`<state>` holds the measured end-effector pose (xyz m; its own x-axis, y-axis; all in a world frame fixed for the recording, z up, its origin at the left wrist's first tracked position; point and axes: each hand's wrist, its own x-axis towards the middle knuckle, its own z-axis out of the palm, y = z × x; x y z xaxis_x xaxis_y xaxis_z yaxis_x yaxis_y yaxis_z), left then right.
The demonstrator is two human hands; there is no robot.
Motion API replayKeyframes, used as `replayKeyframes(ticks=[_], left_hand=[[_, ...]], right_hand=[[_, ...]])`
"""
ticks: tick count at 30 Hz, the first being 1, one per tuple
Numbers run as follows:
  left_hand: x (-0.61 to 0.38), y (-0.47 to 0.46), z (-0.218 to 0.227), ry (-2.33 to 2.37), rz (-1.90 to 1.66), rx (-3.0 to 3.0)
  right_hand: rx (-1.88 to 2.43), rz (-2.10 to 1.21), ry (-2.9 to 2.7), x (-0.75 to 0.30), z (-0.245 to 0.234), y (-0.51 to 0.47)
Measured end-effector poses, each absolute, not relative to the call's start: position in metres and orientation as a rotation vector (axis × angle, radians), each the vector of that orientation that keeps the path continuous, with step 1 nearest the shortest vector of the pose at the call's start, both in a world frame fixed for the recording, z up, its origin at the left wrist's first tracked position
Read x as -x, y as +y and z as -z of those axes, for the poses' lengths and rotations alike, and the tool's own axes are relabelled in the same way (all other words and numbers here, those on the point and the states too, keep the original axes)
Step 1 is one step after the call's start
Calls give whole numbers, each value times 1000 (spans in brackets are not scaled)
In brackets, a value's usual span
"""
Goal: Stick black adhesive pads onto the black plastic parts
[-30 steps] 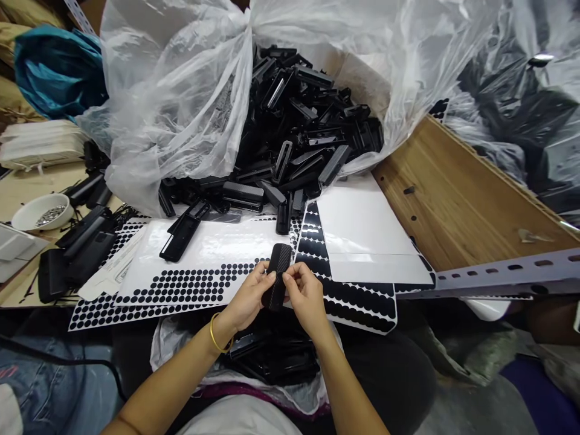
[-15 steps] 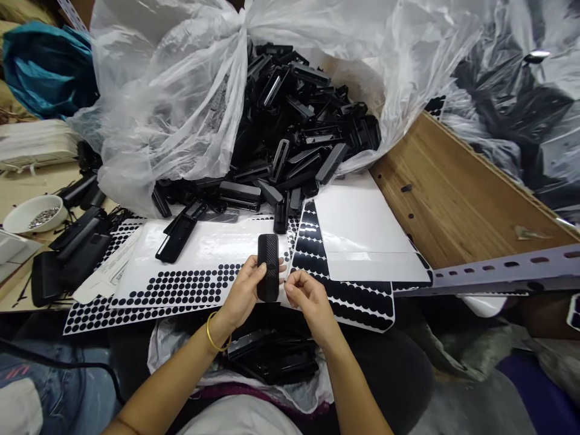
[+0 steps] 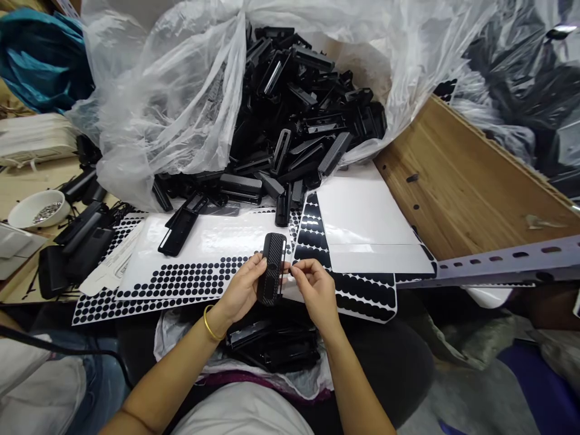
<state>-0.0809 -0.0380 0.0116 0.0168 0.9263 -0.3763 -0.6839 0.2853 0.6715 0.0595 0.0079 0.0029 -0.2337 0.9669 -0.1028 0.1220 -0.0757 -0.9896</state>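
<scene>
My left hand (image 3: 244,285) grips a slim black plastic case (image 3: 272,272) with a carbon-fibre-like pattern, thumb on its face. The case is tilted and one slotted long side shows. Just to its right, my right hand (image 3: 316,291) is closed in a pinch, its fingertips close to the case's side. A tiny dark spot shows at those fingertips, too small to make out. Beneath the hands lies a white sheet of round black stickers (image 3: 190,279). Another black case (image 3: 181,232) rests on that sheet's upper part.
A clear plastic bag (image 3: 190,109) spills a heap of black cases (image 3: 308,115) at the back. White sheets (image 3: 367,217) lie at right by a wooden board (image 3: 471,193). A white bowl of small metal parts (image 3: 22,211) stands left. More cases (image 3: 276,347) fill a bag at my lap.
My left hand has turned the black case so that its slotted right side shows. My right hand has risen slightly and still pinches. The camera view has shifted a little.
</scene>
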Motion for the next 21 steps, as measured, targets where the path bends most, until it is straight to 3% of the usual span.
replayKeyframes(ticks=[6, 14, 21], left_hand=[[79, -37, -7, 857, -1316, -284], [67, -39, -5, 889, -1311, -294], [63, -39, -8, 896, -1299, -333]], right_hand=[[1243, -1053, -1768, -63, -8, 8], [1146, -1594, -1373, -55, -14, 0], [1171, -1622, -1318, -52, -14, -2]])
